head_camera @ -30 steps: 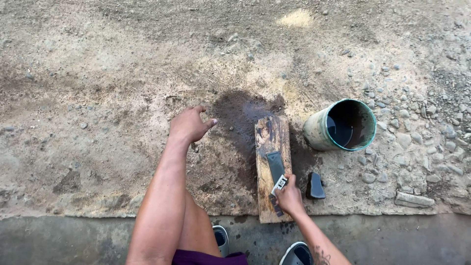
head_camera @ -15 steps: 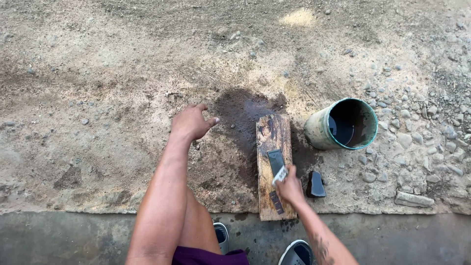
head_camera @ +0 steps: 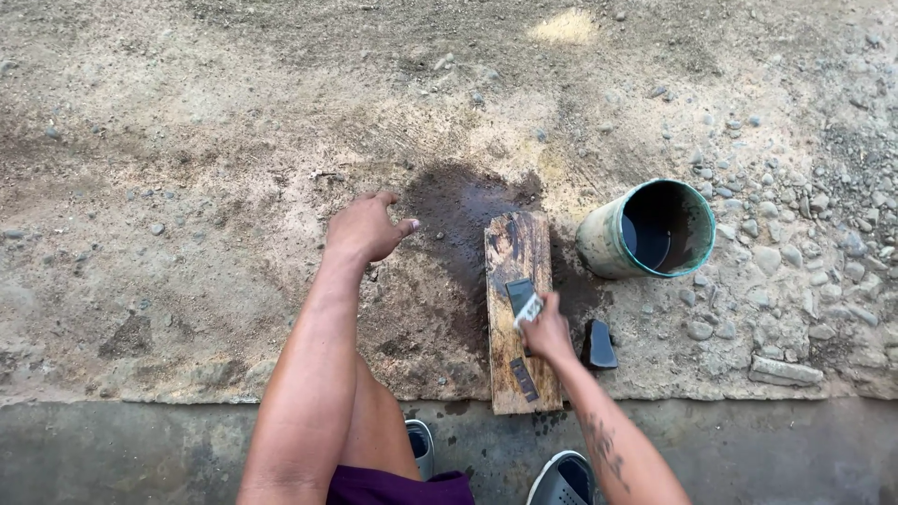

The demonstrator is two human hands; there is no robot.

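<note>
At lower centre, our right hand (head_camera: 547,332) grips a small flat tool (head_camera: 524,301) against the wet board (head_camera: 517,252). Our left hand (head_camera: 365,227), fingers loosely spread, rests on gravel ground (head_camera: 187,168), centre-left.

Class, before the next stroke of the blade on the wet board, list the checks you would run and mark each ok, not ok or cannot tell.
1. Right hand grips the blade: ok.
2. Blade lies flat on the board: cannot tell.
3. Left hand is off the board, braced on the ground: ok.
4. Board surface is wet: ok.
5. Bucket holds water within reach: ok.
6. Dark block beside the board is clear of the stroke: ok.
</note>
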